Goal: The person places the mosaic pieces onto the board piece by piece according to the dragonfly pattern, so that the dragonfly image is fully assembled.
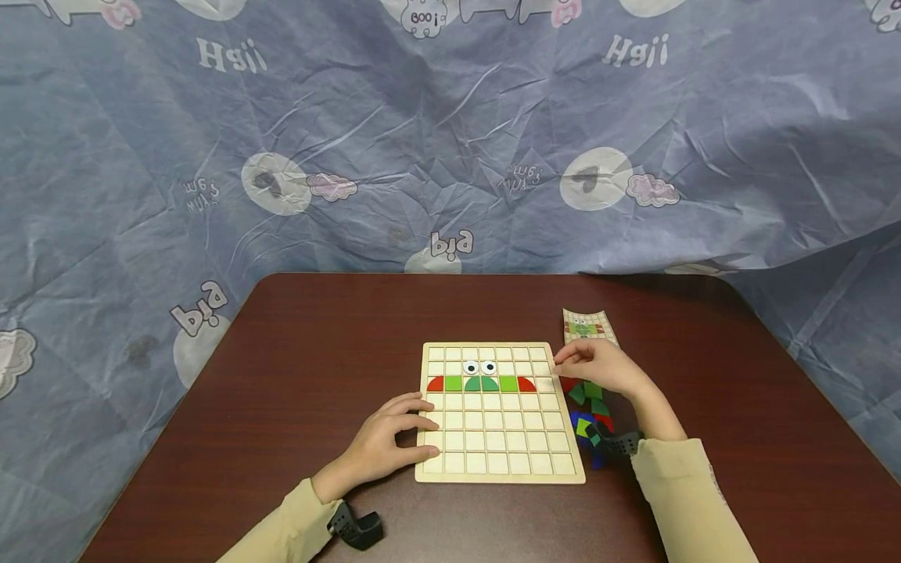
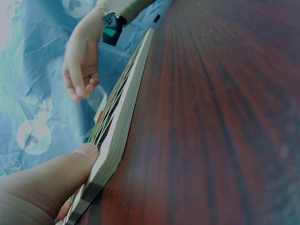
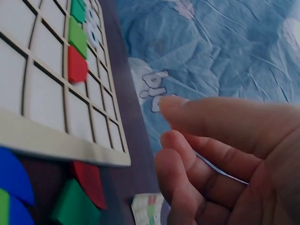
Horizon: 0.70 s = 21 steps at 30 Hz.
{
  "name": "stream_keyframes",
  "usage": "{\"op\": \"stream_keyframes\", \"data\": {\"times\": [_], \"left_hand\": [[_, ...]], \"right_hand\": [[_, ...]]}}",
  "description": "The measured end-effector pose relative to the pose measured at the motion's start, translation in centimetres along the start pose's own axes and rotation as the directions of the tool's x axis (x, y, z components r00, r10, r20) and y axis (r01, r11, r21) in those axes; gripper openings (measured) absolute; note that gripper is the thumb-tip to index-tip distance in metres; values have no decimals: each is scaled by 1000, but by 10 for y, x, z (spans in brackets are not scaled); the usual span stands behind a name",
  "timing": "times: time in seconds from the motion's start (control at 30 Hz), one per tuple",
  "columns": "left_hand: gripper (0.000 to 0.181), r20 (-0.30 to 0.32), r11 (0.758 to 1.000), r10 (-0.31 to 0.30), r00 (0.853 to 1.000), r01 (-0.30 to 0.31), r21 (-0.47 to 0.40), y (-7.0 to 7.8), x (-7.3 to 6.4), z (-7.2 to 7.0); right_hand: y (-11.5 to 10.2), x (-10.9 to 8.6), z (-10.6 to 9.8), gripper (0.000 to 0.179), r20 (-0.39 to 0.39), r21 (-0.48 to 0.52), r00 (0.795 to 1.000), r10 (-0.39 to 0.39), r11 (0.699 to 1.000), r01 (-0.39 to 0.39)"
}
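Observation:
A square wooden grid board (image 1: 501, 478) lies on the table. One of its rows holds red quarter-rounds (image 1: 436, 384), light green squares (image 1: 508, 383) and dark green quarter-rounds (image 1: 482, 384), with two round eye pieces (image 1: 480, 367) just above. My left hand (image 1: 383, 439) rests on the board's left edge, fingers spread, thumb (image 2: 70, 173) over the rim. Above the board's upper right corner, my right hand (image 1: 598, 366) hovers with loosely bent fingers; in the right wrist view nothing shows between thumb (image 3: 211, 117) and fingertips.
Loose blue, green and red pieces (image 1: 593, 391) lie right of the board, partly under my right wrist. Behind that hand is a pattern card (image 1: 590, 323) with a coloured grid picture. A patterned blue cloth (image 1: 422, 141) hangs behind the table (image 1: 338, 328).

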State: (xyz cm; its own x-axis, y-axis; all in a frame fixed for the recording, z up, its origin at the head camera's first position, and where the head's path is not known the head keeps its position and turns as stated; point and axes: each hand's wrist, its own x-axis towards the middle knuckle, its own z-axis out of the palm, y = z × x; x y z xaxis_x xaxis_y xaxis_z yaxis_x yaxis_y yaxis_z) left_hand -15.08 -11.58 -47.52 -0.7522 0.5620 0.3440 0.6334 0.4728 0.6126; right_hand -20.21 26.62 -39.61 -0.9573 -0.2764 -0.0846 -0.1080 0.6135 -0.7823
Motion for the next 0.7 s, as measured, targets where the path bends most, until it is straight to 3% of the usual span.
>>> {"op": "stream_keyframes", "data": {"times": [0.37,0.7], "left_hand": [[31,1,1000,8,1000,-8,6,-1,0,0],[31,5,1000,7,1000,-7,4,0,0,0]], "right_hand": [[19,-15,-30,39,65,78,998,-18,997,13],[38,-19,-39,38,62,90,998,17,996,-22]]}}
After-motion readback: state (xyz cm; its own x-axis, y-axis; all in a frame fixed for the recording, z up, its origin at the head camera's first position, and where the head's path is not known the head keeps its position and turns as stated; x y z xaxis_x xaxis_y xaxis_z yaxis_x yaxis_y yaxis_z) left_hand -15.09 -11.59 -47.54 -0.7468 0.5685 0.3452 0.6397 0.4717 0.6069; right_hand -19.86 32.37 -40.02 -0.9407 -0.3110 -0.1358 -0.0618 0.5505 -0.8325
